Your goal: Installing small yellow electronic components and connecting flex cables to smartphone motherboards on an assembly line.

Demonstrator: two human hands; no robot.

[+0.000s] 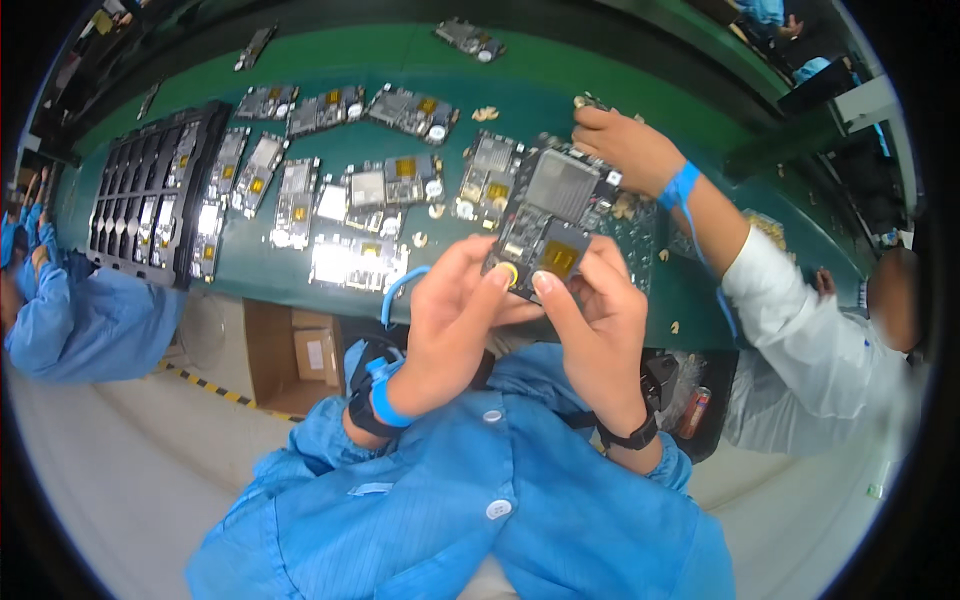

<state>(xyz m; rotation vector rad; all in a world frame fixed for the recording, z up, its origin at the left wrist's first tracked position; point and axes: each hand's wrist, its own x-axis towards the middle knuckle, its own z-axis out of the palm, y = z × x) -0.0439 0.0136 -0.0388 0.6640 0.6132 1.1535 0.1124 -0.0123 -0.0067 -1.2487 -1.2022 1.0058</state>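
Observation:
Both my hands hold one circuit board [548,205] tilted up in front of me, above the near edge of the green table. It carries a grey metal shield and an amber film square. My left hand [455,305] grips its lower left corner, the thumb beside a small yellow-ringed round part [509,273]. My right hand [603,318] pinches its lower right edge, thumb on the face near the amber square. Several similar boards [295,203] lie on the table to the left, and one board [489,176] lies just left of the held one.
A black slotted tray [118,190] with boards in it stands at the left. A co-worker's hand [628,145] with a blue wrist strap reaches in from the right. Small beige pieces [484,114] lie scattered on the green table [345,65]. A cardboard box [270,350] stands below.

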